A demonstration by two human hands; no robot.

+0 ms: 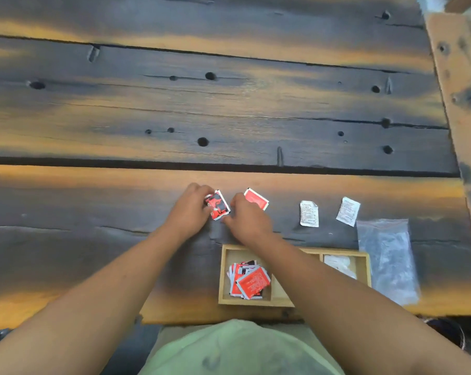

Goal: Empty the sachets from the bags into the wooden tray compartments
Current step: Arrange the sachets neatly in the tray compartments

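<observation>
A small stack of red sachets (217, 205) sits on the table just beyond the tray, gripped by my left hand (192, 209) from the left and pinched by my right hand (246, 216) at its right edge. One more red sachet (256, 198) lies flat just behind my right hand. The wooden tray (221, 277) has a pile of red sachets (249, 280) in its left compartment and white sachets (340, 265) in its right one; my right forearm hides the middle compartment. Two white sachets (309, 214) (348, 211) lie loose on the table to the right.
A clear plastic bag (390, 259) lies flat to the right of the tray. The dark plank table (174, 109) stretches far ahead, with a lighter wooden board (461, 77) along its right side. The near table edge runs just below the tray.
</observation>
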